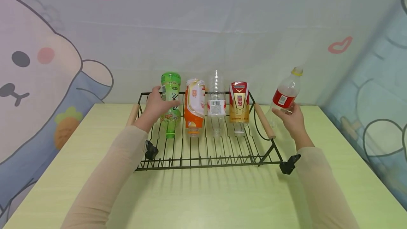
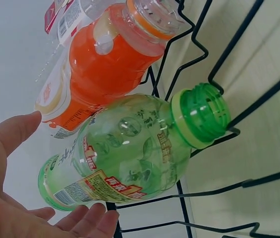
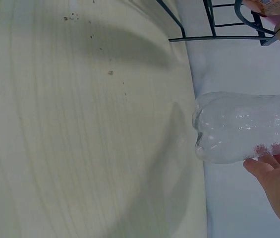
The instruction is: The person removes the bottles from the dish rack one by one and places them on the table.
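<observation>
My right hand grips a clear plastic bottle with a red label and yellow cap, right of the rack. It is tilted, cap up; its base shows above the table in the right wrist view. My left hand is beside a green plastic bottle, thumb and fingers spread around its base end. In the left wrist view the thumb stands apart from this bottle, and the fingertips are close under it; contact is unclear. That bottle stands mouth down, uncapped, in the black wire rack.
Also mouth down in the rack are an orange-and-white bottle, a clear bottle with a white label and a red-and-gold bottle. Wooden handles flank the rack on the light table. A printed cloth hangs behind.
</observation>
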Demonstrator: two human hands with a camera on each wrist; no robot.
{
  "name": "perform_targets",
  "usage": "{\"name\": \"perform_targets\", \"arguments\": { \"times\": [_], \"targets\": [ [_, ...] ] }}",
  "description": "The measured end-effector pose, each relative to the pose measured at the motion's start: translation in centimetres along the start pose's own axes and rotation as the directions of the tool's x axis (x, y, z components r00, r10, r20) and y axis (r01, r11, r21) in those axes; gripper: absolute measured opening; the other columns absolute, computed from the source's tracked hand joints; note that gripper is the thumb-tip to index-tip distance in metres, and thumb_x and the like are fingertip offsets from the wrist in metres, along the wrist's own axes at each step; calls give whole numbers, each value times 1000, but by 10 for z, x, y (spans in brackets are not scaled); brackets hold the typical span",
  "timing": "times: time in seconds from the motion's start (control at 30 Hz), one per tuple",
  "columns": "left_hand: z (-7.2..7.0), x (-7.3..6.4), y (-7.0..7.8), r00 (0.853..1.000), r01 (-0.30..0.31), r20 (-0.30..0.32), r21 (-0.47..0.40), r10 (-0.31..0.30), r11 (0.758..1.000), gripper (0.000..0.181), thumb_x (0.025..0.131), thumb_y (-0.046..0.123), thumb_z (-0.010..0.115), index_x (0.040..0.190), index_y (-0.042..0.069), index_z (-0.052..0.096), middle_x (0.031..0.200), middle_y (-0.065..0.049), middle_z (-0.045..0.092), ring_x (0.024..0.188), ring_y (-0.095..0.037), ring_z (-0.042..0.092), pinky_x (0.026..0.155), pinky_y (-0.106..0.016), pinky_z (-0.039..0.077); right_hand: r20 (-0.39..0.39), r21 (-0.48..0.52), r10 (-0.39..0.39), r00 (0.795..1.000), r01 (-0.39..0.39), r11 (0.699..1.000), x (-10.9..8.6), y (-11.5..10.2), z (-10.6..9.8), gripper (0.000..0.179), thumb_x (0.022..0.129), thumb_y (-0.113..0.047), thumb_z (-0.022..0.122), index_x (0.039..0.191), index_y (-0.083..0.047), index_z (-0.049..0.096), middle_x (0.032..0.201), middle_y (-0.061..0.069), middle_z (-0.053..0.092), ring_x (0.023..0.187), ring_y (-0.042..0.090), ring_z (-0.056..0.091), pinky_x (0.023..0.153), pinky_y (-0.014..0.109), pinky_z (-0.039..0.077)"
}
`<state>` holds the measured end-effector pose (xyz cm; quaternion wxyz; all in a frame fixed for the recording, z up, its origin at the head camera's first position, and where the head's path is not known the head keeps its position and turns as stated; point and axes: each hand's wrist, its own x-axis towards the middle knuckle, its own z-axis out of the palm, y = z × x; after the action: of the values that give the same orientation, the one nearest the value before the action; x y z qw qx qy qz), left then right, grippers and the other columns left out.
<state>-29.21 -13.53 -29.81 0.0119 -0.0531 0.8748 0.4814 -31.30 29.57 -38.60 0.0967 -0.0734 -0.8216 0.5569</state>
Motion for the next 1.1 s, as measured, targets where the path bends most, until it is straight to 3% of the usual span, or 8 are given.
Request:
{"name": "perform_targets", "arguments": {
  "times": [0.23, 0.83, 1.1],
  "targets": [
    [4, 3, -4, 1000, 28, 6, -12, -28, 1000, 99, 87, 29, 70, 154, 8, 0, 143, -23, 34, 124, -38, 44, 103, -52, 41, 14, -7, 8, 1000, -8, 1000, -1, 3, 1, 83, 91, -37, 65, 150, -2, 17, 147, 22, 33, 129, 38, 39, 106, 52, 36],
    [7, 4, -11, 999, 26, 28, -52, -24, 998, 93, 87, 26, 70, 151, 3, 7, 140, -23, 38, 123, -37, 45, 104, -51, 40, 14, -4, 29, 999, -29, 1000, -2, 10, 6, 88, 91, -36, 65, 150, -1, 11, 148, 23, 29, 131, 39, 37, 107, 53, 35],
    [7, 6, -15, 996, 68, 65, -46, -65, 997, 95, 88, 29, 69, 152, 3, 3, 140, -23, 38, 125, -37, 44, 105, -52, 38, 24, 0, 18, 1000, -18, 1000, -3, 10, 7, 90, 90, -35, 66, 151, -1, 9, 150, 24, 27, 135, 41, 34, 108, 54, 34]
  ]
}}
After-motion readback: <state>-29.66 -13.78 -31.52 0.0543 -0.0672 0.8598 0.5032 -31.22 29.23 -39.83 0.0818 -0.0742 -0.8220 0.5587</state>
